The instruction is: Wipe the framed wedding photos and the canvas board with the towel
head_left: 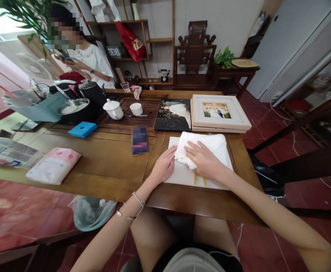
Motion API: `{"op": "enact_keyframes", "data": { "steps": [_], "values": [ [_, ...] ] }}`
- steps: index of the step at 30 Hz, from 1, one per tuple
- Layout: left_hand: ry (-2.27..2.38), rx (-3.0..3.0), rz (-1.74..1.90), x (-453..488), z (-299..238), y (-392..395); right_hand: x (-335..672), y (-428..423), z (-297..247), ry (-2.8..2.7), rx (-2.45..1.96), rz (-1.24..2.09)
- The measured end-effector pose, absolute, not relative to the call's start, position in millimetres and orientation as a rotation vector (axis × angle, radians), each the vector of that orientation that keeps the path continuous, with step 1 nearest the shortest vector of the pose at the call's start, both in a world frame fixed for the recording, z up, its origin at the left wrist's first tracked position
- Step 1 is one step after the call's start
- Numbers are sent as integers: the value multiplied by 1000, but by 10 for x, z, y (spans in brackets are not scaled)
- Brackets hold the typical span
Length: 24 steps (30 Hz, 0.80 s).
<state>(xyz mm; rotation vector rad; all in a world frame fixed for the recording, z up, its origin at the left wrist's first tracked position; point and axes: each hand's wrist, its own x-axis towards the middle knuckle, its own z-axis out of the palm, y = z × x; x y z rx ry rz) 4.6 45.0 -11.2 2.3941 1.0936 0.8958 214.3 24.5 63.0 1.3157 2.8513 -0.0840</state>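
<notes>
A white rectangular panel (183,176) with tan strips near its front edge lies flat on the table before me. On it rests a folded white towel (213,141), which covers much of its far part. My right hand (203,158) grips the towel's near left part against the panel, its fingers curved over the cloth and its thumb hidden. My left hand (164,165) lies along the panel's left edge with the fingers stretched out, fingertips close to the towel. Behind the towel are a dark wedding photo panel (172,113) and stacked pale picture frames (236,113).
A phone (139,140), a blue block (82,129), a tissue pack (53,165), a lidded white cup (113,109) and a small white cup (136,109) stand on the wooden table (114,166). A lined bin (93,213) is below. Another person (94,60) stands at the far left.
</notes>
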Motion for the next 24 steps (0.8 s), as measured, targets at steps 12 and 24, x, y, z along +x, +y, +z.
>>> {"op": "enact_keyframes", "data": {
  "steps": [12, 24],
  "values": [
    [1060, 2348, 877, 25, -120, 452, 2403, -267, 698, 3015, 1012, -571],
    [1067, 2365, 886, 36, -122, 442, 2263, -229, 614, 2940, 1286, -329]
  ]
}}
